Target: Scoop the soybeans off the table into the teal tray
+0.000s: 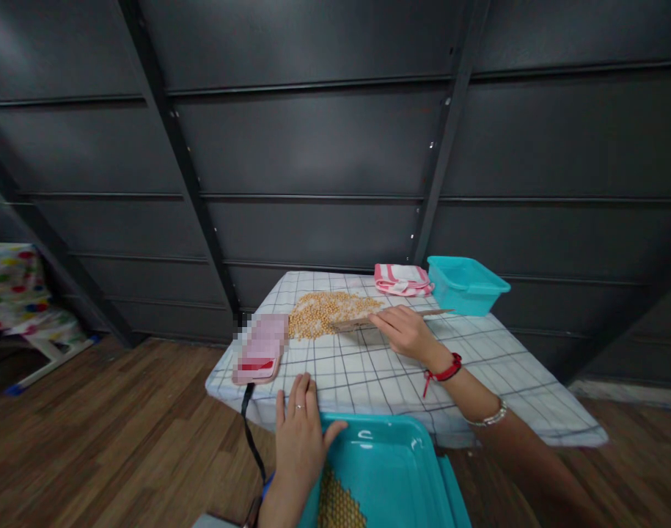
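Note:
A loose pile of small yellow beans [318,312], like soybeans, lies spread on a checked tablecloth [368,381]. My right hand [405,336] grips a long, flat brown strip [354,323] that looks like cardboard, its left end at the pile's near right side. Below the table's front edge is a teal plastic tray [393,477] with more beans [338,502] gathered at its left. My left hand [302,433] rests at the tray's far left corner, fingers stretched toward the cloth and thumb over the rim. It holds nothing that I can see.
A phone in a pink case [265,348] lies left of the pile, partly pixelated, with a black strap [250,425] hanging down. At the back right are a folded pink-and-white towel [402,280] and a teal bin [464,287]. A dark panelled wall [313,147] stands behind.

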